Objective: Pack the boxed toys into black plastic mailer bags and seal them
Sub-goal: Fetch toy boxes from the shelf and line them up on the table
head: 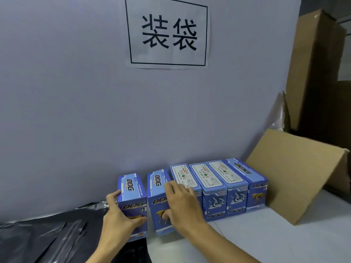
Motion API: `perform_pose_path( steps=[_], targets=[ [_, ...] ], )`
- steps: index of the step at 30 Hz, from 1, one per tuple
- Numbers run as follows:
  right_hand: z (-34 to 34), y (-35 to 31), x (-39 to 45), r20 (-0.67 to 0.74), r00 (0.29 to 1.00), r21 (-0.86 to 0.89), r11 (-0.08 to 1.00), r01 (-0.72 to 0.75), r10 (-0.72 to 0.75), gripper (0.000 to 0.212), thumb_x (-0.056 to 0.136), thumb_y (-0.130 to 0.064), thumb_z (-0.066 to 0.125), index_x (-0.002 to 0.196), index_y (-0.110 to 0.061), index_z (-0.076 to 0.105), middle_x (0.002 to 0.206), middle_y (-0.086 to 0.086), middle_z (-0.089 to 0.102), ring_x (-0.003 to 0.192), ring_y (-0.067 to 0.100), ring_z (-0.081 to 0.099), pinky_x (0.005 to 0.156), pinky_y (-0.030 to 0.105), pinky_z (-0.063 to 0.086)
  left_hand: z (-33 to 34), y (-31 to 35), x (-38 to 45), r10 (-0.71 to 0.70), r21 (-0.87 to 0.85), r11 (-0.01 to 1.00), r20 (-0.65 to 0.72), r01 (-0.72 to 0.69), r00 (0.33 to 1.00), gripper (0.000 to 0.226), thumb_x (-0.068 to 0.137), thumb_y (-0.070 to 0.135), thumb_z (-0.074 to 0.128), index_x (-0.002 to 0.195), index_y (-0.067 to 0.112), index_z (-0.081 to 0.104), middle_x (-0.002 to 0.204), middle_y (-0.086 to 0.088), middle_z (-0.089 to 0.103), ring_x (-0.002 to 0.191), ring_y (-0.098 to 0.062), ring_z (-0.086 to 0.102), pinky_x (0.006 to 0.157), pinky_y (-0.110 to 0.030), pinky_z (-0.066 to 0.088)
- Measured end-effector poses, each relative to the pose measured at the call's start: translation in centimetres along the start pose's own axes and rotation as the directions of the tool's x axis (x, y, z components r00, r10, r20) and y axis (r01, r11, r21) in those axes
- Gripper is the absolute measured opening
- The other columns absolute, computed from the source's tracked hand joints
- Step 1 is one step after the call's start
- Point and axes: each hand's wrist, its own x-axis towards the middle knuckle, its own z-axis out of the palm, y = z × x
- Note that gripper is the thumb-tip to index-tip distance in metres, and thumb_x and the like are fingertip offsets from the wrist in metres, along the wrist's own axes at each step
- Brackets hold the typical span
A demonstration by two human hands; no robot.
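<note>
Against the wall on the worktop [284, 234], the left hand [117, 217] curls its fingers round the end toy box [133, 196] while the right hand [182, 202] grips the next box [158, 198], likely separating them for the black mailer bags [47, 234] alongside.

- I count six blue toy boxes in a row along the wall: the first [132, 198], second [159, 196], third [182, 176], fourth [208, 182], fifth [228, 177] and sixth [252, 179].
- Two hands: my left hand [118, 217] and right hand [182, 204].
- One paper sign [167, 33].
- One heap of black mailer bags [47, 236]; I cannot count the bags.
- Two cardboard pieces: one leaning sheet [292, 175], one tall carton [313, 73].
</note>
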Motion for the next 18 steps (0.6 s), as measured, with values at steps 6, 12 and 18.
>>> perform_pose_path(
  steps=[6, 12, 18],
  targets=[
    [1.3, 2.8, -1.9, 0.030, 0.997, 0.064, 0.995, -0.078, 0.076, 0.072, 0.091, -0.048, 0.064, 0.147, -0.026, 0.024, 0.156, -0.003, 0.025, 0.144, 0.022, 0.026, 0.119, 0.047, 0.020, -0.9, 0.5, -0.9, 0.105, 0.183, 0.976, 0.073, -0.117, 0.992, 0.091, 0.058, 0.024, 0.096, 0.127, 0.038, 0.037, 0.144, -0.005, 0.043, 0.131, -0.028, 0.045, 0.096, -0.041, 0.051],
    [1.3, 4.0, -1.1, 0.132, 0.976, -0.048, 0.984, -0.169, 0.174, 0.086, 0.092, -0.063, 0.053, 0.156, -0.021, 0.016, 0.164, -0.003, 0.017, 0.152, 0.024, 0.009, 0.118, 0.051, 0.009, 1.5, 3.8, -0.3, 0.258, 0.668, 0.512, 0.480, -0.539, 0.839, 0.100, 0.074, 0.088, 0.044, 0.144, 0.057, -0.022, 0.162, 0.012, -0.021, 0.152, -0.026, -0.015, 0.120, -0.054, 0.018],
    [0.7, 5.4, -2.4, -0.007, 0.995, -0.064, 0.993, -0.102, 0.101, 0.050, 0.101, -0.043, 0.051, 0.145, -0.026, 0.037, 0.147, -0.006, 0.040, 0.136, 0.018, 0.034, 0.112, 0.040, 0.022, 4.1, 5.0, 1.4, 0.116, 0.766, 0.377, 0.519, -0.521, 0.847, 0.076, 0.097, 0.061, 0.039, 0.157, 0.039, -0.001, 0.167, 0.002, 0.005, 0.152, -0.030, 0.008, 0.117, -0.063, 0.016]
  ],
)
